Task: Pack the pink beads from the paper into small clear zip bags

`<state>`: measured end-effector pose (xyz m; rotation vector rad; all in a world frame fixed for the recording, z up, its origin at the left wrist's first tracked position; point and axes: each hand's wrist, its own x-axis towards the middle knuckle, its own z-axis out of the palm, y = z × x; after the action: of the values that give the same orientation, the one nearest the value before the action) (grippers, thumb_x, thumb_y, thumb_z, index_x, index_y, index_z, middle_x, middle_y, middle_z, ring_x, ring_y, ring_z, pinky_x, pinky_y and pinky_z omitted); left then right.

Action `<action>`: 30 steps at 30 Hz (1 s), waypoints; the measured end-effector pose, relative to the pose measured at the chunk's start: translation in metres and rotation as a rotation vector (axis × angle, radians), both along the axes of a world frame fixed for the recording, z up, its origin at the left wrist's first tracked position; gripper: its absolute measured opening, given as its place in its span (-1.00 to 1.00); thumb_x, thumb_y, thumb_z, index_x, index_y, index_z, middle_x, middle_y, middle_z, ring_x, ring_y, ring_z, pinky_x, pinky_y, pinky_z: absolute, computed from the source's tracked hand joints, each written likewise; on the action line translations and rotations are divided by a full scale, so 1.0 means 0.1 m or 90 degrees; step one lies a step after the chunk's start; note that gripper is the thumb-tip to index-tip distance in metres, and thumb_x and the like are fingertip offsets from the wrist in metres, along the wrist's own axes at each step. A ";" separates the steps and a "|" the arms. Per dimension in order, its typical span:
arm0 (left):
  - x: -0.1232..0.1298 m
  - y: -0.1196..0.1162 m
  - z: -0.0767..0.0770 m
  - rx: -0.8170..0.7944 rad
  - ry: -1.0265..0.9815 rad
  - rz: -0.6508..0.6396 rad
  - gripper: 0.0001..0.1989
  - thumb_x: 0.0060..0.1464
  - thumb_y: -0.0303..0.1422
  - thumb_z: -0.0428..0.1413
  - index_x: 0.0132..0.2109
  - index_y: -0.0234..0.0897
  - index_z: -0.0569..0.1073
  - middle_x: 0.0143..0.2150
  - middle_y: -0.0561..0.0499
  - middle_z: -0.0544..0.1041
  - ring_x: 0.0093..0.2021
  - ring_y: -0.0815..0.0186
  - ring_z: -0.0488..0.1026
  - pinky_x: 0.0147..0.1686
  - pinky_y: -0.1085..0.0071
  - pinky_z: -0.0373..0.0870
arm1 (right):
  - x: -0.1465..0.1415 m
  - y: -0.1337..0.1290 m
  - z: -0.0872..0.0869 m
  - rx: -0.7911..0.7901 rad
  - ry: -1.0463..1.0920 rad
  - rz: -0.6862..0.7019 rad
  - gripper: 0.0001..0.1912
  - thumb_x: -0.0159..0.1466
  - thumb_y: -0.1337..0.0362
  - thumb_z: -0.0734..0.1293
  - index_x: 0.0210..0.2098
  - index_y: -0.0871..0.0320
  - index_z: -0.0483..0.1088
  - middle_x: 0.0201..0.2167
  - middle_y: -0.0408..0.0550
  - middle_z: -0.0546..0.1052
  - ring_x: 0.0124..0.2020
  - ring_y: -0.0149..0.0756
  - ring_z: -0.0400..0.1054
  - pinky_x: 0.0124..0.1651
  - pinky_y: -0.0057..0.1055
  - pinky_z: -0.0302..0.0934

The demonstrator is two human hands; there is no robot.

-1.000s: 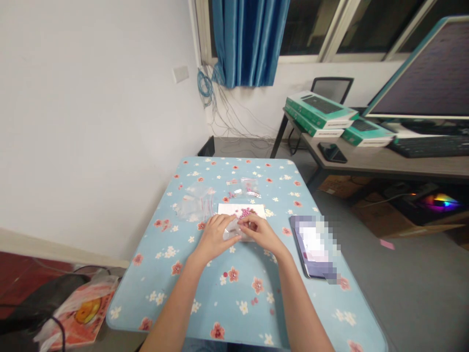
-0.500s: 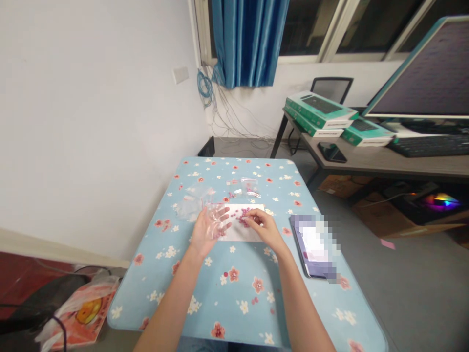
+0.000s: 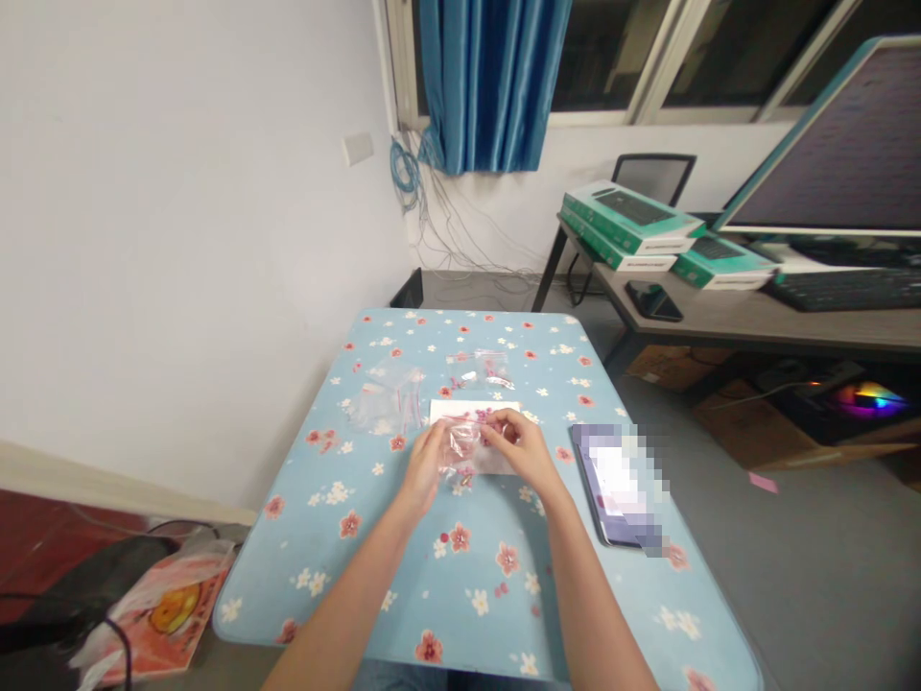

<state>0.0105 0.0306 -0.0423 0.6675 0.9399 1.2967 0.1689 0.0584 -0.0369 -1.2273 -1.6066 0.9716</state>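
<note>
The left hand [image 3: 424,472] and the right hand [image 3: 519,449] are close together, and they pinch a small clear bag [image 3: 460,446] between them. Pink beads [image 3: 479,416] lie just past the bag on a white card [image 3: 450,411]. The card sits on a blue table [image 3: 302,566] with flowers on it. A phone [image 3: 611,485] lies to the right. Past the card are a bag [image 3: 381,403] and another bag [image 3: 479,369]. Far off, green boxes [image 3: 631,219] and a big screen [image 3: 835,139] stand on a desk [image 3: 720,326].
</note>
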 end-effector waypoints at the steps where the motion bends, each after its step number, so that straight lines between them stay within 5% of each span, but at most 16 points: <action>1: 0.00 0.00 -0.01 0.018 0.022 0.020 -0.64 -0.02 -0.08 0.13 -0.25 -0.32 0.49 -0.28 -0.07 0.57 -0.34 0.27 0.52 -0.31 0.35 0.47 | 0.00 0.00 0.01 -0.014 0.009 0.013 -0.76 0.15 0.10 0.32 -0.38 0.17 0.38 -0.53 -0.16 0.38 -0.52 -0.41 0.18 -0.43 -0.45 0.07; 21: -0.08 -0.02 0.03 0.125 0.230 0.155 -0.73 -0.02 -0.16 0.15 -0.42 -0.29 0.38 -0.52 0.07 0.49 -0.52 0.39 0.45 -0.45 0.48 0.41 | -0.03 -0.04 0.09 -0.021 0.056 0.109 -0.70 0.20 0.06 0.25 -0.50 0.13 0.21 -0.57 -0.21 0.19 -0.51 -0.42 0.05 -0.41 -0.45 -0.01; 30: -0.07 -0.04 0.06 0.149 0.249 0.135 -0.74 -0.01 -0.16 0.14 -0.38 -0.30 0.38 -0.45 0.02 0.52 -0.53 0.41 0.43 -0.46 0.49 0.39 | -0.04 -0.05 0.11 0.004 0.034 0.094 -0.67 0.18 0.06 0.27 -0.56 0.14 0.19 -0.59 -0.23 0.11 -0.51 -0.44 0.01 -0.43 -0.46 -0.02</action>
<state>0.0037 0.0266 -0.0367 1.0526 1.2104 1.5085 0.1650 0.0537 -0.0261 -1.0822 -1.6747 1.0818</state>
